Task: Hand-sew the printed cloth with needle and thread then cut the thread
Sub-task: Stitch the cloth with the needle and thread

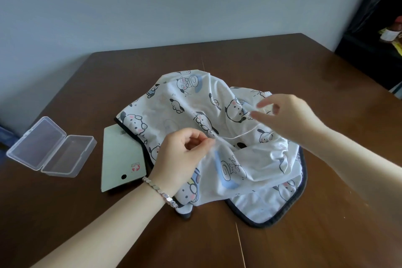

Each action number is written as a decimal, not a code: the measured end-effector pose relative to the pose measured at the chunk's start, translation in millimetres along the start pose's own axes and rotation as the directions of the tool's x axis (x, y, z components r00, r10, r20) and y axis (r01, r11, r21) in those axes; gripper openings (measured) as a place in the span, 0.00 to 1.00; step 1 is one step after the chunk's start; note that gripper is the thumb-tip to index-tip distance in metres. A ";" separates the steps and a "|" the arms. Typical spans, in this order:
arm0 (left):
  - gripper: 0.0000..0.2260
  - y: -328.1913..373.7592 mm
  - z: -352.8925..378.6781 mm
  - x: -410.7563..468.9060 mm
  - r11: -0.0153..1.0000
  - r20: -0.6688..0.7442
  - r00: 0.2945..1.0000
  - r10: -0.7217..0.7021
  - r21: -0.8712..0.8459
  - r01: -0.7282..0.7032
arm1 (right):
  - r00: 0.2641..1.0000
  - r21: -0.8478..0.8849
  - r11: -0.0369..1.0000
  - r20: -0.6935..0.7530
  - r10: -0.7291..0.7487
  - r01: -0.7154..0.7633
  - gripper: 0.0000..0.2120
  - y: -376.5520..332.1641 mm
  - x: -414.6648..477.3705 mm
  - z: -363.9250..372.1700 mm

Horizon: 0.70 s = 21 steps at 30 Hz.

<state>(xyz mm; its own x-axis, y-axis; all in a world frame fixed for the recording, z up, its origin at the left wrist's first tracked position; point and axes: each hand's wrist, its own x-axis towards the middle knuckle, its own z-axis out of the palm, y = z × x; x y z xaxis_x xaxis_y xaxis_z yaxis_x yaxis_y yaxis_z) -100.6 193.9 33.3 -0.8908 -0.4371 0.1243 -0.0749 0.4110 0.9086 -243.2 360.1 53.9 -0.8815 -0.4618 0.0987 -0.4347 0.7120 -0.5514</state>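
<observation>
A white cloth (217, 119) printed with cartoon dogs and edged in dark trim lies bunched on the brown table (87, 213). My left hand (180, 154) pinches a fold of the cloth together with a white thread (237, 137). The thread runs right and up to my right hand (287, 115), which pinches it between thumb and fingertips above the cloth. I cannot make out the needle.
A clear plastic box (52, 148) lies open at the left. A pale green flat card (120, 159) lies partly under the cloth's left edge. A dark shelf (374, 28) stands past the table's far right corner.
</observation>
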 end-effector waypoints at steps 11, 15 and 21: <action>0.04 0.8 -7.2 -6.8 0.999 0.087 0.996 -0.018 -0.042 0.021 | 0.908 0.422 0.901 0.330 -0.258 0.103 0.06 -31.2 -34.3 27.8; 0.02 0.9 -6.8 -7.6 0.993 0.111 0.988 -0.110 -0.039 0.115 | 0.964 0.396 0.912 0.183 -0.192 0.106 0.05 -31.9 -42.7 33.4; 0.06 2.9 -7.4 -7.4 0.979 0.062 0.984 -0.167 -0.109 0.173 | 0.985 0.546 0.837 0.163 -0.059 -0.040 0.11 -40.1 -65.9 32.7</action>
<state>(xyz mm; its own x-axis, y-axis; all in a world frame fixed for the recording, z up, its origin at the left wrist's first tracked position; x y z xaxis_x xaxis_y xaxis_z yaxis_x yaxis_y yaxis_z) -90.9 192.5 38.0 -0.8917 -0.4494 -0.0541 -0.1786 0.2396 0.9543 -161.7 344.7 42.5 -0.8124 -0.5830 -0.0048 -0.2284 0.3258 -0.9175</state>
